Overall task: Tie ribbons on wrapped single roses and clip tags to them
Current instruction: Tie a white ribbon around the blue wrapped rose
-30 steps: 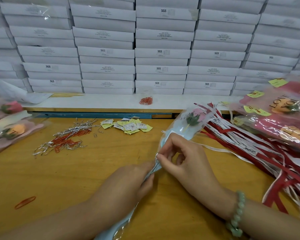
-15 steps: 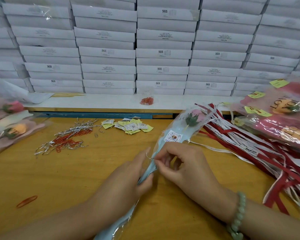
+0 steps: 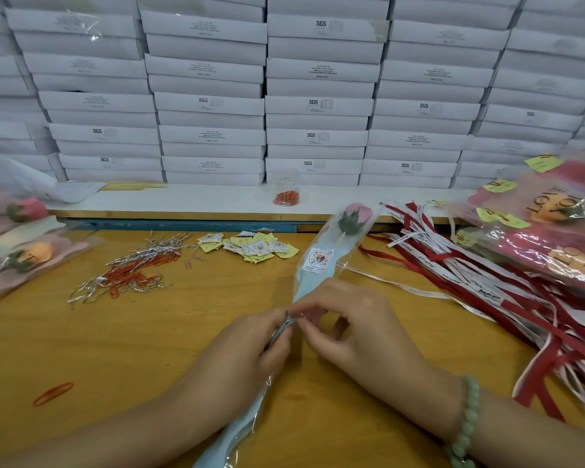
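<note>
Now the pink single rose in a clear cellophane sleeve (image 3: 321, 255) is lying slantwise across the yellow wooden desk (image 3: 149, 349), its bloom pointing away, just beside the heap of red and white ribbons (image 3: 487, 282). The left hand (image 3: 240, 359) is gripping the sleeve's middle, fingers curled round it; the right hand (image 3: 355, 329) is pinching the same spot between thumb and fingers.
</note>
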`<state>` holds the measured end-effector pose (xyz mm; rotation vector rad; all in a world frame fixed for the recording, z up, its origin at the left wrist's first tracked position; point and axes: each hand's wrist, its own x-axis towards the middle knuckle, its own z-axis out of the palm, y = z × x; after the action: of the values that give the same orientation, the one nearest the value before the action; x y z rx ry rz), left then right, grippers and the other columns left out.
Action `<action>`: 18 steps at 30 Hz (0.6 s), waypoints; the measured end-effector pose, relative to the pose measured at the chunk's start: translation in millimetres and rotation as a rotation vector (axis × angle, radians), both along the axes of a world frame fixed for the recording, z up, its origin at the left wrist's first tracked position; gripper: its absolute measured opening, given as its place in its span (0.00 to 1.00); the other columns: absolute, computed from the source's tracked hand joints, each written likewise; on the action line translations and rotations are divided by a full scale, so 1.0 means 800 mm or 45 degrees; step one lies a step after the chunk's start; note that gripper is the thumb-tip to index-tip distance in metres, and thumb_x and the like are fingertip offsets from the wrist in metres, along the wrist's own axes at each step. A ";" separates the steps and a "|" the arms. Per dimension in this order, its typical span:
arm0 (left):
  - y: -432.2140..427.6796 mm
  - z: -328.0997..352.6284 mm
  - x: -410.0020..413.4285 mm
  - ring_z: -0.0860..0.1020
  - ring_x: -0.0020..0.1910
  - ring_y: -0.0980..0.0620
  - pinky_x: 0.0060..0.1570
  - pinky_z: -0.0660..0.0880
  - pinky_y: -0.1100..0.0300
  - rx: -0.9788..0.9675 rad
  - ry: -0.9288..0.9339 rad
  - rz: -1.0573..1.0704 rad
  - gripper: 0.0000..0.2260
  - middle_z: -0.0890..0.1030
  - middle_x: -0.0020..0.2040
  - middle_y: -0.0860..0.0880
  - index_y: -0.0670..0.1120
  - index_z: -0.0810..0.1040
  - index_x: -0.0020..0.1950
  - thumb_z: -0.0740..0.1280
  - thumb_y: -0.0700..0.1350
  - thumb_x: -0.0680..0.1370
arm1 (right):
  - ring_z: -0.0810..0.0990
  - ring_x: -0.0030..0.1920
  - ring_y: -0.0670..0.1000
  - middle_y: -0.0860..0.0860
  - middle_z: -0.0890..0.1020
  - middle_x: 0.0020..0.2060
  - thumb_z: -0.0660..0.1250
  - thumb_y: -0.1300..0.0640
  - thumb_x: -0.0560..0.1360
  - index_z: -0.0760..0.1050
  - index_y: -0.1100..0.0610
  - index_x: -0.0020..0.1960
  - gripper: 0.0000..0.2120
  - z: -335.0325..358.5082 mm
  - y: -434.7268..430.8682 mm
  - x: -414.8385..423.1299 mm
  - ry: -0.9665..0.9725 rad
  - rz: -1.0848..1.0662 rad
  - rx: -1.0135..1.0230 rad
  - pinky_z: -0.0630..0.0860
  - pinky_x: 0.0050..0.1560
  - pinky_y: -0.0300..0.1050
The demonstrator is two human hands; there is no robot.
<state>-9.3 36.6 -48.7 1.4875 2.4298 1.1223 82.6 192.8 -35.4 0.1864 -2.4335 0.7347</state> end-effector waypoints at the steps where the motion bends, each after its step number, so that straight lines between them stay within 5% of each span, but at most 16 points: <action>1: 0.000 0.000 0.001 0.70 0.27 0.56 0.33 0.68 0.55 0.019 -0.013 0.000 0.12 0.74 0.28 0.54 0.55 0.72 0.40 0.60 0.42 0.81 | 0.81 0.44 0.43 0.42 0.80 0.40 0.71 0.60 0.73 0.80 0.46 0.50 0.10 0.000 0.000 0.000 -0.011 0.016 -0.116 0.73 0.35 0.30; 6: 0.002 -0.003 -0.002 0.70 0.25 0.59 0.30 0.65 0.62 0.109 -0.125 0.011 0.10 0.73 0.24 0.57 0.48 0.75 0.44 0.59 0.39 0.82 | 0.85 0.37 0.49 0.50 0.83 0.38 0.74 0.63 0.72 0.76 0.55 0.45 0.08 0.001 -0.002 -0.002 -0.148 0.136 -0.760 0.78 0.26 0.44; 9: 0.002 -0.004 -0.006 0.69 0.23 0.59 0.30 0.64 0.66 0.159 -0.184 0.014 0.09 0.73 0.22 0.56 0.39 0.77 0.49 0.58 0.37 0.83 | 0.83 0.35 0.47 0.51 0.83 0.34 0.74 0.65 0.72 0.78 0.60 0.44 0.05 0.003 0.000 -0.004 -0.217 0.186 -0.939 0.75 0.24 0.39; 18: 0.001 -0.006 -0.005 0.70 0.23 0.59 0.28 0.63 0.68 0.154 -0.157 -0.011 0.07 0.75 0.25 0.56 0.49 0.77 0.51 0.60 0.41 0.82 | 0.86 0.39 0.54 0.52 0.83 0.40 0.72 0.64 0.74 0.79 0.57 0.44 0.04 0.002 -0.001 -0.005 -0.310 0.230 -1.022 0.77 0.26 0.40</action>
<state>-13.1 37.8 -53.3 1.4125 2.3093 1.3383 79.0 192.1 -34.0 -0.0074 -2.1460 1.8272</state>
